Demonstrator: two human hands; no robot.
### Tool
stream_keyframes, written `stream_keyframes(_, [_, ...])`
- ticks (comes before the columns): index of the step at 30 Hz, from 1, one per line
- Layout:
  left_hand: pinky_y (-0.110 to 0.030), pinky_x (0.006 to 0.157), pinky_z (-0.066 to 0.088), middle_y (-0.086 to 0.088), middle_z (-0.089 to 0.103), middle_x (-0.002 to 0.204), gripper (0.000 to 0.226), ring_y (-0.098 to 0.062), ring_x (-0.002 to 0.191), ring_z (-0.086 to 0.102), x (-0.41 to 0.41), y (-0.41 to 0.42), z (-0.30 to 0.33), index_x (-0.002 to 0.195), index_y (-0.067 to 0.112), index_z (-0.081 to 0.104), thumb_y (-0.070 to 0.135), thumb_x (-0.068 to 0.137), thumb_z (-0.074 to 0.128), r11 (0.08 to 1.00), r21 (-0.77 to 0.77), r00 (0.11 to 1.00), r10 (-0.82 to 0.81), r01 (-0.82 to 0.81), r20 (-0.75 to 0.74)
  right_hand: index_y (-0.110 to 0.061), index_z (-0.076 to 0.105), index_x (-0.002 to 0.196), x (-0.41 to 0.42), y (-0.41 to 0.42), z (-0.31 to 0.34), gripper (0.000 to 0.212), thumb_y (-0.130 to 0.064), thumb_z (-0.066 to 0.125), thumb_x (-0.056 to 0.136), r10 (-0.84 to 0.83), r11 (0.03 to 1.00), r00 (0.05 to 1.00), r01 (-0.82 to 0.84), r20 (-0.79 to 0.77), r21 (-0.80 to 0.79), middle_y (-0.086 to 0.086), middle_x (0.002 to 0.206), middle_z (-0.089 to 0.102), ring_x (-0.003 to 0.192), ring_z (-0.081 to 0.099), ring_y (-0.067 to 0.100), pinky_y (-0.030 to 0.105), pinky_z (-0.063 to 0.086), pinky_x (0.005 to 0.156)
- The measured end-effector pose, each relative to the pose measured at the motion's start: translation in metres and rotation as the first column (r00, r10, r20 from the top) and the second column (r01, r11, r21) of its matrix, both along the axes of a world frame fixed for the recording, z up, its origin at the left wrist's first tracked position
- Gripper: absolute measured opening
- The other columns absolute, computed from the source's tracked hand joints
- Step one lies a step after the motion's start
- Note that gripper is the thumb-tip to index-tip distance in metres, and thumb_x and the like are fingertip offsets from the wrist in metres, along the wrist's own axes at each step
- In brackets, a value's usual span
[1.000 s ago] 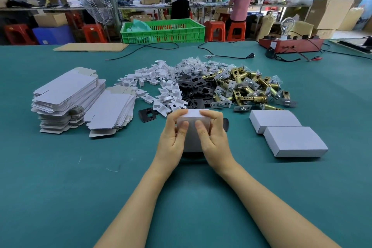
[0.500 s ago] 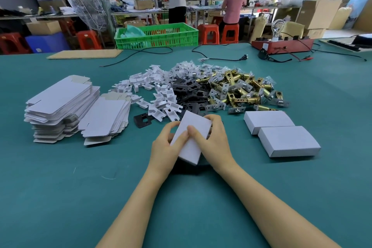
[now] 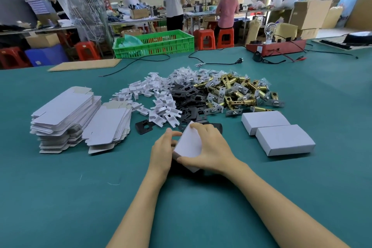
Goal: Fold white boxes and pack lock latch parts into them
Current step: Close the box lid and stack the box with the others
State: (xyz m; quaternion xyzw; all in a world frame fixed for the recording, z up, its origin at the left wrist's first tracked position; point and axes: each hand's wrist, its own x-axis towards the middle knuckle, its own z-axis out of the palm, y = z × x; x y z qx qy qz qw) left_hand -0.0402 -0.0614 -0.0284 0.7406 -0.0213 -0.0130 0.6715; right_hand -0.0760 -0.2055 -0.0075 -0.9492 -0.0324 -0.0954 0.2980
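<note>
Gripping the white box [image 3: 189, 144] on its left edge, the left hand [image 3: 162, 152] steadies it; the box sits tilted between both hands above the green table [image 3: 60, 197], and the right hand [image 3: 211, 147] clasps its right side.

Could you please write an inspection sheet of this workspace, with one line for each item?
Surface: green table, a few loose threads on it.
Job's things: white box held tilted in both hands; two closed boxes on the right; two stacks of flat box blanks on the left; piles of white inserts, black plates and brass latches.
Clutter: one black plate lying apart; cardboard sheet.
Grippers: left hand and right hand grip the box, fingers around its edges.
Cables: black cord with plug, unplugged; other leads near the red unit.
Surroundings: green crate, red stools, people at far benches.
</note>
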Motion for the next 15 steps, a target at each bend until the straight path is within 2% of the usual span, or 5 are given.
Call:
stream_keyframes(2, [-0.028,0.058,0.047,-0.011,0.071,0.078,0.050,-0.020,0.063,0.062,0.003,0.000,-0.002,0.092,0.012,0.070,0.042,0.106,0.032,0.998,-0.043,0.998,0.038,-0.040,-0.049,-0.028,0.036,0.137,-0.005,0.000,0.008,0.100,-0.079,0.066,0.057,-0.083,0.996,0.995,0.082,-0.054,-0.020,0.005,0.124,0.046,0.118,0.042,0.025,0.038,0.039,0.101])
stream_keyframes(5, [-0.022,0.045,0.049,-0.004,0.069,0.061,0.050,-0.014,0.048,0.061,0.005,0.000,-0.001,0.093,0.004,0.063,0.041,0.106,0.032,0.980,-0.187,0.995,0.053,-0.068,-0.085,-0.030,0.038,0.130,-0.017,-0.005,0.028,0.097,-0.086,0.058,0.054,-0.209,0.975,0.964,0.192,-0.167,-0.109,0.008,0.120,0.046,0.115,0.043,0.029,0.042,0.040,0.097])
stream_keyframes(10, [-0.025,0.048,0.054,-0.009,0.069,0.064,0.047,-0.021,0.052,0.067,0.007,-0.002,-0.003,0.091,0.002,0.061,0.039,0.106,0.036,0.979,-0.200,0.996,0.034,-0.049,-0.078,-0.026,0.036,0.117,-0.055,-0.038,0.055,0.084,-0.081,0.058,0.057,-0.360,0.927,0.869,0.291,-0.339,-0.239,0.010,0.114,0.045,0.110,0.044,0.032,0.042,0.043,0.087])
stream_keyframes(15, [-0.024,0.050,0.054,-0.006,0.070,0.063,0.044,-0.021,0.055,0.068,0.006,-0.003,-0.004,0.092,0.003,0.062,0.039,0.105,0.040,0.980,-0.192,0.997,0.030,-0.042,-0.068,-0.025,0.033,0.115,-0.097,-0.075,0.059,0.080,-0.078,0.059,0.060,-0.551,0.833,0.753,0.466,-0.361,-0.299,0.008,0.103,0.038,0.108,0.043,0.032,0.039,0.043,0.083])
